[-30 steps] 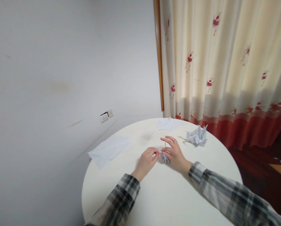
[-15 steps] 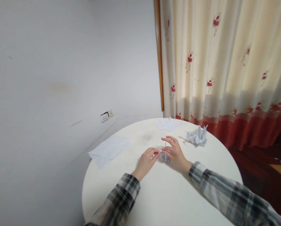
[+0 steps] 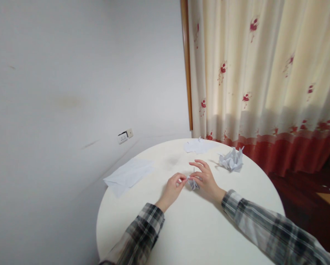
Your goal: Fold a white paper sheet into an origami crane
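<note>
A small folded white paper figure [image 3: 193, 184] is between my two hands, just over the middle of the round table [image 3: 192, 228]. The thumb and index finger of my left hand [image 3: 174, 187] pinch its left tip. My right hand [image 3: 206, 180] grips it from the right with thumb and index finger, its other fingers raised and spread. A thin paper point sticks up beside the right fingers. Part of the figure is hidden behind the right hand. To the right of that hand sits a cluster of folded white paper pieces [image 3: 231, 160].
White paper sheets [image 3: 130, 173] lie at the table's left edge, touching the wall side. More flat paper [image 3: 196, 146] lies at the far edge. A socket [image 3: 122, 138] is on the wall; a flowered curtain [image 3: 250, 73] hangs behind the table.
Almost nothing differs. The left fingers have shifted very slightly at the paper tip; both hands keep their pinch on the figure.
</note>
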`<state>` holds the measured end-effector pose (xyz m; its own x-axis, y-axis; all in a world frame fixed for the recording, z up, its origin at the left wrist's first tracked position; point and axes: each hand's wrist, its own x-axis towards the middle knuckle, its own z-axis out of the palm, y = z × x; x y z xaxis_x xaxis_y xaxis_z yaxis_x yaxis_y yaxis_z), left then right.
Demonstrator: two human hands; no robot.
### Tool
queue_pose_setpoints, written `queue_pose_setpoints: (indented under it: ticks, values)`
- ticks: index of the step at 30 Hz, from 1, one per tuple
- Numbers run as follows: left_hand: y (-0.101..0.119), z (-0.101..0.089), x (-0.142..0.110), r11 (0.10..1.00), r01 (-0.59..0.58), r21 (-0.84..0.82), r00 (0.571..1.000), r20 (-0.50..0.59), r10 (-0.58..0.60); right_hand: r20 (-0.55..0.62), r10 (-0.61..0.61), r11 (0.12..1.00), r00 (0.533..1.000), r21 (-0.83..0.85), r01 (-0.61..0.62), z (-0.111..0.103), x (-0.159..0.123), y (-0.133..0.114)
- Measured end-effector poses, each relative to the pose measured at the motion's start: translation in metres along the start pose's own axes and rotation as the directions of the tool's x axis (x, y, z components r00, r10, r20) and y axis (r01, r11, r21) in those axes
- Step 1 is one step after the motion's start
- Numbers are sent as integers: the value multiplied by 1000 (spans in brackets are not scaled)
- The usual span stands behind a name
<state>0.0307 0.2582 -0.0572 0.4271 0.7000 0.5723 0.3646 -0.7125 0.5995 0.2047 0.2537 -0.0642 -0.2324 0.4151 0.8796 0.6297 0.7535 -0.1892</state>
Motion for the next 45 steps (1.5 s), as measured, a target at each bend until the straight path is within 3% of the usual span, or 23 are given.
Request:
queue_pose_setpoints:
  ticks: [18,45]
  values:
    - [4,-1,1,1000,9,-21,997,-78,-11,11,4,1000,1000,2,-4,-1,1,-2]
    - [2,-3,1,997,-31,69,999,-29,34,36,12,999,999,39,-13,-1,2,-5]
